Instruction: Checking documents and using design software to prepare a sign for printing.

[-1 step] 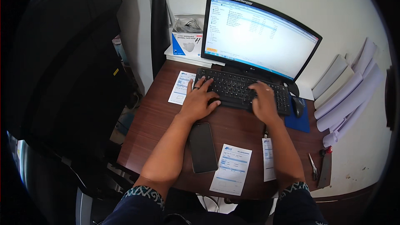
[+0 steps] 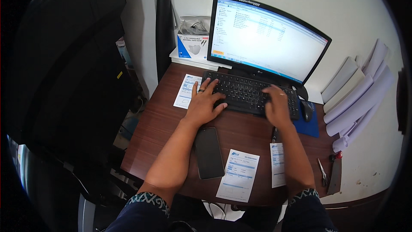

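My left hand [image 2: 203,104] rests on the left end of a black keyboard [image 2: 242,90], fingers spread over the keys, a dark ring on one finger. Over the keyboard's right part is my right hand [image 2: 277,106], slightly blurred, its fingers stretched toward the keys. Behind the keyboard a black monitor [image 2: 266,39] shows a window with a list of files. A printed form [image 2: 185,92] lies partly under my left hand. Below that wrist is a dark phone [image 2: 209,152], face up. Another form [image 2: 238,175] lies right of the phone, and a third slip [image 2: 277,163] is partly covered by my right forearm.
A black mouse [image 2: 306,110] sits on a blue pad [image 2: 312,124] right of the keyboard. Scissors [image 2: 322,172] lie near the desk's right edge. Rolled papers [image 2: 354,97] lean on the wall. A face mask box [image 2: 192,45] stands left of the monitor; a large black machine [image 2: 64,69] is farther left.
My right hand has shifted a little to the right over the keys. My left hand stays in nearly the same place.
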The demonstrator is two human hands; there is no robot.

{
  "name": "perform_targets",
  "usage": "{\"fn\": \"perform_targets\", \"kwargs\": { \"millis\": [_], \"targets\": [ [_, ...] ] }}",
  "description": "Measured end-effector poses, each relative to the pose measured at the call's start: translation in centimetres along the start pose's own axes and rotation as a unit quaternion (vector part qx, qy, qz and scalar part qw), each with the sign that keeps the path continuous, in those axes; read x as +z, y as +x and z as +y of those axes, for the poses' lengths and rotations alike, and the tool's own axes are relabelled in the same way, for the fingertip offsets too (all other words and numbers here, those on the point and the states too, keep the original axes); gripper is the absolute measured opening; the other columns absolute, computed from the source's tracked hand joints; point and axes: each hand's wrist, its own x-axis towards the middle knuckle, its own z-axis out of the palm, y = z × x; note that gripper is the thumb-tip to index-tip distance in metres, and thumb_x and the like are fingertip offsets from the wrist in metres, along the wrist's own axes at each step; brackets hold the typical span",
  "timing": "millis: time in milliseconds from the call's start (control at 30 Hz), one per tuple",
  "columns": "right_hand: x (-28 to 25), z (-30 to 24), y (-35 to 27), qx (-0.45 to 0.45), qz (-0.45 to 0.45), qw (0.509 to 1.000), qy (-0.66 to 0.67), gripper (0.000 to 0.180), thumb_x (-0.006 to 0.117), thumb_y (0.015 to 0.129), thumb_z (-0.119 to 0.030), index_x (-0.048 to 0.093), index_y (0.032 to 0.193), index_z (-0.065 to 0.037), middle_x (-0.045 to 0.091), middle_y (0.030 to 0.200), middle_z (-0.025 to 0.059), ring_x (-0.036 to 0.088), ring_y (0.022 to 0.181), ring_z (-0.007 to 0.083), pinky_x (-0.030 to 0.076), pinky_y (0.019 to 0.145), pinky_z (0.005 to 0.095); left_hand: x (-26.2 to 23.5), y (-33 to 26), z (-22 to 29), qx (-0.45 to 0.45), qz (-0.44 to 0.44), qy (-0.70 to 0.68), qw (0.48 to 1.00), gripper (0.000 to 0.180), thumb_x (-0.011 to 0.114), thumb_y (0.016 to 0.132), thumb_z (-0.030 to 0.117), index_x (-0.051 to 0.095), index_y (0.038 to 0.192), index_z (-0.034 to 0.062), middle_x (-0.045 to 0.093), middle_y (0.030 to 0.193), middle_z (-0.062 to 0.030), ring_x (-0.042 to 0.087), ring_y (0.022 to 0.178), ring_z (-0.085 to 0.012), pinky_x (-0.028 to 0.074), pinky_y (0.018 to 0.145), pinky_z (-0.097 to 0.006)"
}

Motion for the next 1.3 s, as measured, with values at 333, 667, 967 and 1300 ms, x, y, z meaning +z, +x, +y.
{"fn": "perform_targets", "kwargs": {
  "millis": [333,667,967,1300],
  "targets": [
    [-7.1,21.0,-12.4,0.280,0.261,0.921,-0.076,0.034,0.058,0.087,-0.007,0.062,0.120,0.000,0.064,0.114,0.0214,0.059,0.110,0.0375,0.044,0.099,0.0451,1.2,0.9,0.0,-0.116,0.097,0.045,0.987,0.059,0.071,0.088,0.046,0.059,0.134,0.0106,0.045,0.149,-0.0209,0.032,0.145,-0.0399,0.016,0.118,-0.061],
    [-5.8,17.9,-10.7,0.251,0.088,0.961,-0.081,0.026,0.069,0.086,-0.011,0.067,0.111,-0.004,0.065,0.115,0.0153,0.063,0.107,0.0350,0.049,0.095,0.0417,1.7,0.5,-0.5,-0.171,0.090,0.032,0.981,0.059,0.068,0.089,0.051,0.061,0.131,0.0098,0.044,0.150,-0.0229,0.028,0.148,-0.0410,0.013,0.119,-0.061],
    [-5.6,16.6,-10.2,0.278,0.111,0.950,-0.083,0.025,0.070,0.081,-0.004,0.069,0.106,-0.004,0.067,0.109,0.0133,0.066,0.102,0.0322,0.052,0.091,0.0390,1.7,0.0,-0.9,-0.201,0.093,0.057,0.973,0.054,0.068,0.090,0.047,0.061,0.130,0.0117,0.047,0.148,-0.0226,0.033,0.146,-0.0382,0.016,0.118,-0.061],
    [-7.1,17.6,-10.7,0.172,0.090,0.974,-0.112,0.038,0.073,0.076,-0.018,0.069,0.112,-0.006,0.065,0.123,0.0172,0.060,0.117,0.0395,0.045,0.103,0.0462,3.0,0.2,-1.5,-0.178,0.107,0.062,0.976,0.055,0.066,0.091,0.051,0.063,0.128,0.0109,0.049,0.145,-0.0228,0.037,0.143,-0.0393,0.018,0.116,-0.064]
  ]
}}
